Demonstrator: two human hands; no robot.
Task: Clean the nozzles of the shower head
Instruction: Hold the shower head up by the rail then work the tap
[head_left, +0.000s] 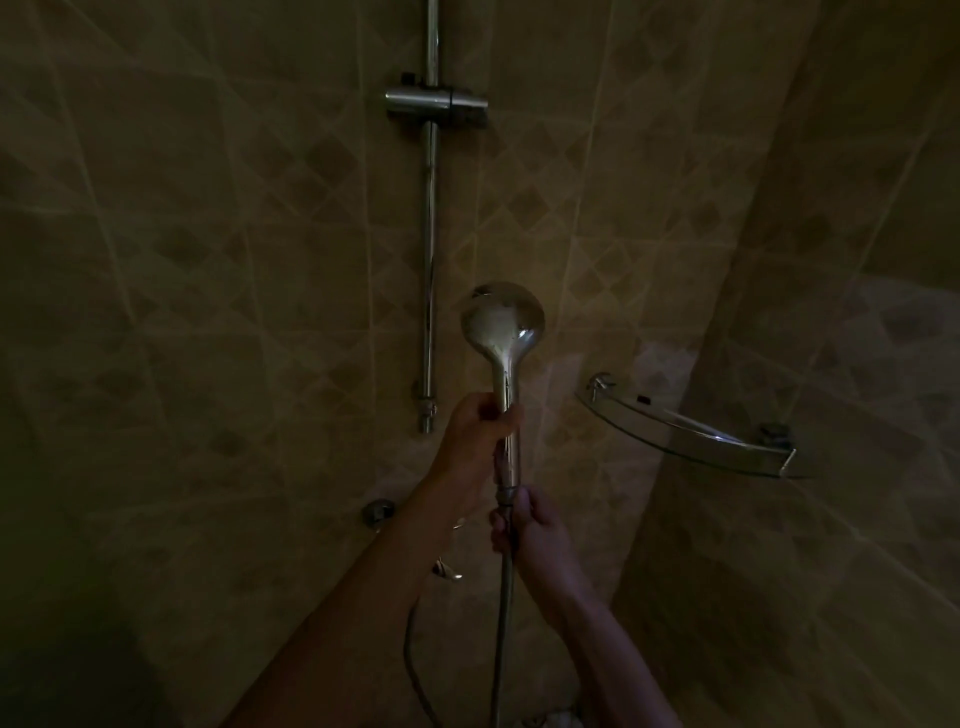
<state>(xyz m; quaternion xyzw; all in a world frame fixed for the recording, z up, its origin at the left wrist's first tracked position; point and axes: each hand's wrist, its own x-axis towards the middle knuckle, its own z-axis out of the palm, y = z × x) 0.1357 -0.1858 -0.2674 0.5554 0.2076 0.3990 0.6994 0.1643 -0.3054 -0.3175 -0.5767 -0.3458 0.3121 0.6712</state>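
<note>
A chrome shower head (501, 325) stands upright in front of the tiled wall, its rounded back toward me, so the nozzle face is hidden. My left hand (475, 441) is closed around the upper part of its handle. My right hand (530, 530) grips the hose (503, 613) just below the handle's nut, where hose and handle join. The hose hangs down from there and loops to the lower left.
A vertical chrome slide rail (429, 260) runs up the wall, with an empty holder bracket (436, 101) near the top. A glass corner shelf (691, 426) juts out at the right. A small wall fitting (378, 512) sits left of my forearm. The room is dim.
</note>
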